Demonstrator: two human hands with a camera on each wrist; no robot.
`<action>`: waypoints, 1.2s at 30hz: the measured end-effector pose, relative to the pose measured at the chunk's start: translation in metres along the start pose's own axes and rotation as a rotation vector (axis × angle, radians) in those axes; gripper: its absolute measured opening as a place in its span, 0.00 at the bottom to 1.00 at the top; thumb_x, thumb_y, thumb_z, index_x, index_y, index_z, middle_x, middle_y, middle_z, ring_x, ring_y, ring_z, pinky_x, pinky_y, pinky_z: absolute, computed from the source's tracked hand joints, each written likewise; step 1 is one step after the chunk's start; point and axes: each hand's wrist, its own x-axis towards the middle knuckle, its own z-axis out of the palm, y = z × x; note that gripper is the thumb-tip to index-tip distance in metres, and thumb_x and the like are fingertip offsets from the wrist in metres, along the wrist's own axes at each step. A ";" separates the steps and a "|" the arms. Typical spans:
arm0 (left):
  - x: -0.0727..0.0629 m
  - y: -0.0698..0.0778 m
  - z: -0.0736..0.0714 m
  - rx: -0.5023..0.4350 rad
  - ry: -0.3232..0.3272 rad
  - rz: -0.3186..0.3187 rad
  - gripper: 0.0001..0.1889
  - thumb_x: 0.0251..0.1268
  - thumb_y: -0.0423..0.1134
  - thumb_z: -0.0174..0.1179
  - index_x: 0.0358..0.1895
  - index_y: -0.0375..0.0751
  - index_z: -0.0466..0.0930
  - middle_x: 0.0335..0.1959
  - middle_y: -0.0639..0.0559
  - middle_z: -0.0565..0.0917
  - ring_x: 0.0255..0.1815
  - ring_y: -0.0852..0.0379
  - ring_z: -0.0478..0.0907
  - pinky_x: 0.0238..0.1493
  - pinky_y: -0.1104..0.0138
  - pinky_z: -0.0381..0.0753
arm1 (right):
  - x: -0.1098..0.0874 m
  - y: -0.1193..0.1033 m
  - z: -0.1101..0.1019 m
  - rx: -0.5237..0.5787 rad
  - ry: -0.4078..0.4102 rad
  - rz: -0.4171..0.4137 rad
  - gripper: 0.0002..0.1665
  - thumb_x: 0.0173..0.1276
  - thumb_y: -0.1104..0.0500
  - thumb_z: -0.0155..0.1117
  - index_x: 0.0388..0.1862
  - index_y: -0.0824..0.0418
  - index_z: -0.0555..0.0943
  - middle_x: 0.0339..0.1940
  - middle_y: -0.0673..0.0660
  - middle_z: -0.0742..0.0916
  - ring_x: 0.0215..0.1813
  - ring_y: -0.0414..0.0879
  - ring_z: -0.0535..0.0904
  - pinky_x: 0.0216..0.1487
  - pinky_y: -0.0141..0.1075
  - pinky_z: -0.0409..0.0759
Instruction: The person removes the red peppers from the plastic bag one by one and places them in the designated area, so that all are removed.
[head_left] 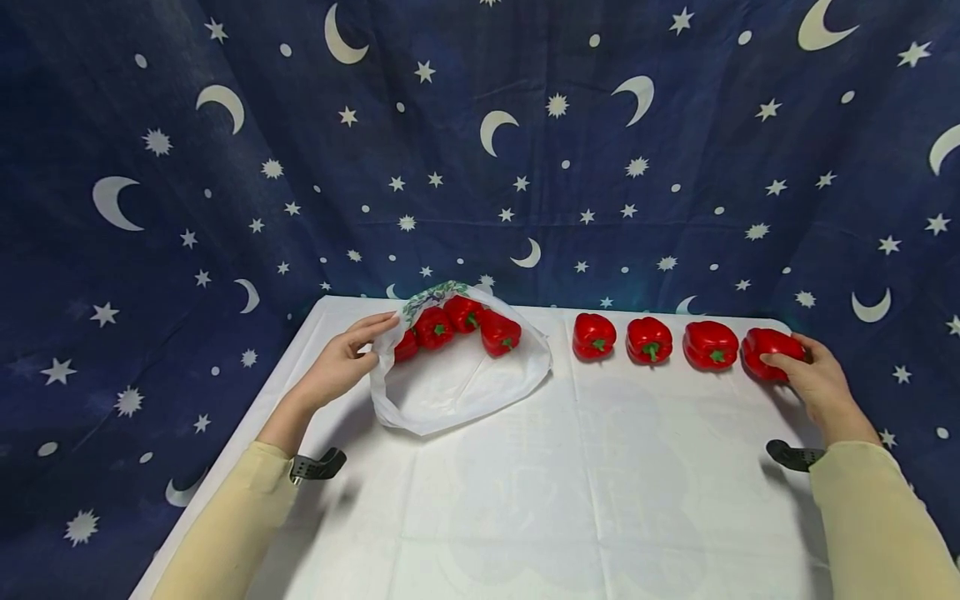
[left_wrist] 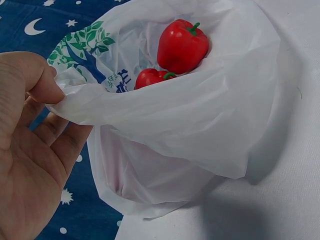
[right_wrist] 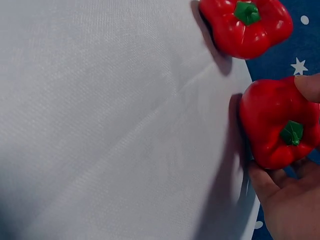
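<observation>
My left hand (head_left: 347, 360) pinches the rim of a white plastic bag (head_left: 457, 408) between thumb and fingers. The left wrist view shows a green and blue tree print (left_wrist: 82, 52) on that bag. Inside it lie several red bell peppers (head_left: 500, 332) with green stems, the leftmost partly hidden by the rim. At the far right my right hand (head_left: 825, 385) grips the end bell pepper (head_left: 771, 353) of a row, thumb on one side and fingers on the other. Whether this pepper touches the table cannot be told.
Three more bell peppers (head_left: 710, 345) stand in line along the table's back edge, left of the gripped one. A white cloth covers the table (head_left: 525, 517). Behind it hangs a dark blue curtain (head_left: 450, 125) with moons and stars. Each wrist wears a black strap mount (head_left: 318, 465).
</observation>
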 end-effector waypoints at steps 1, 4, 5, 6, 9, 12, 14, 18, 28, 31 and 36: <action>0.000 0.000 0.000 -0.003 0.001 -0.003 0.33 0.68 0.20 0.48 0.75 0.42 0.70 0.78 0.53 0.64 0.78 0.51 0.57 0.73 0.43 0.57 | 0.001 0.000 0.000 0.002 0.000 0.003 0.55 0.75 0.48 0.61 0.85 0.61 0.38 0.84 0.70 0.43 0.81 0.73 0.42 0.72 0.64 0.55; 0.000 0.001 0.001 -0.007 0.007 -0.017 0.32 0.68 0.20 0.48 0.75 0.42 0.70 0.77 0.54 0.64 0.78 0.52 0.57 0.73 0.44 0.57 | 0.003 0.000 -0.001 -0.001 -0.003 0.007 0.55 0.76 0.49 0.61 0.85 0.61 0.37 0.84 0.70 0.44 0.81 0.73 0.42 0.72 0.65 0.56; -0.001 0.003 0.001 -0.007 0.006 -0.016 0.32 0.68 0.20 0.48 0.75 0.42 0.70 0.77 0.54 0.64 0.78 0.52 0.57 0.73 0.44 0.57 | 0.004 0.000 -0.001 -0.004 -0.006 0.005 0.55 0.76 0.49 0.61 0.85 0.61 0.37 0.83 0.70 0.43 0.80 0.73 0.42 0.72 0.65 0.56; 0.000 0.001 0.001 -0.007 0.006 -0.013 0.33 0.68 0.20 0.48 0.75 0.42 0.71 0.77 0.54 0.64 0.78 0.52 0.57 0.73 0.44 0.57 | 0.005 0.000 -0.001 -0.009 -0.011 0.004 0.55 0.76 0.48 0.61 0.85 0.61 0.37 0.83 0.70 0.43 0.80 0.73 0.42 0.71 0.65 0.56; -0.002 0.012 0.003 -0.016 0.004 -0.014 0.32 0.68 0.19 0.47 0.75 0.38 0.70 0.77 0.51 0.64 0.78 0.50 0.57 0.73 0.43 0.56 | 0.005 -0.001 -0.001 -0.028 -0.019 -0.010 0.55 0.76 0.48 0.60 0.84 0.62 0.36 0.83 0.71 0.43 0.80 0.74 0.43 0.71 0.66 0.57; -0.004 0.023 0.005 -0.011 -0.005 -0.011 0.31 0.68 0.19 0.46 0.75 0.35 0.69 0.77 0.48 0.64 0.78 0.48 0.57 0.72 0.41 0.56 | 0.006 -0.002 -0.001 -0.044 -0.027 -0.017 0.55 0.76 0.49 0.59 0.84 0.63 0.36 0.83 0.72 0.43 0.80 0.75 0.43 0.70 0.67 0.58; -0.005 0.026 0.005 -0.006 -0.009 -0.009 0.31 0.68 0.19 0.46 0.75 0.35 0.68 0.78 0.48 0.64 0.77 0.47 0.57 0.72 0.41 0.57 | 0.008 -0.002 -0.001 -0.049 -0.030 -0.018 0.55 0.76 0.49 0.59 0.84 0.63 0.35 0.82 0.73 0.43 0.79 0.76 0.42 0.70 0.67 0.58; -0.003 0.018 0.005 -0.007 -0.006 -0.009 0.32 0.68 0.19 0.46 0.75 0.36 0.68 0.77 0.48 0.64 0.78 0.48 0.57 0.72 0.41 0.56 | 0.010 -0.002 0.000 -0.052 -0.031 -0.008 0.55 0.76 0.48 0.57 0.84 0.61 0.33 0.82 0.73 0.42 0.79 0.77 0.42 0.70 0.68 0.57; 0.002 -0.002 0.002 -0.001 -0.007 -0.005 0.33 0.67 0.18 0.47 0.76 0.42 0.69 0.78 0.52 0.63 0.78 0.50 0.57 0.72 0.42 0.57 | 0.008 -0.005 -0.001 -0.010 -0.024 0.013 0.54 0.76 0.50 0.55 0.84 0.60 0.31 0.83 0.69 0.40 0.81 0.72 0.41 0.74 0.65 0.50; 0.001 -0.002 0.001 -0.007 -0.010 -0.006 0.33 0.67 0.18 0.47 0.76 0.38 0.68 0.78 0.49 0.63 0.78 0.47 0.56 0.73 0.41 0.55 | 0.005 -0.008 -0.002 -0.005 -0.003 0.003 0.54 0.75 0.50 0.55 0.84 0.61 0.34 0.84 0.68 0.42 0.81 0.71 0.41 0.74 0.65 0.49; 0.001 -0.002 0.000 -0.007 -0.013 -0.006 0.33 0.68 0.19 0.48 0.76 0.42 0.69 0.78 0.51 0.62 0.79 0.49 0.55 0.73 0.41 0.55 | -0.003 -0.015 -0.007 -0.031 0.025 -0.020 0.52 0.77 0.47 0.54 0.85 0.60 0.37 0.84 0.68 0.46 0.81 0.70 0.44 0.74 0.65 0.51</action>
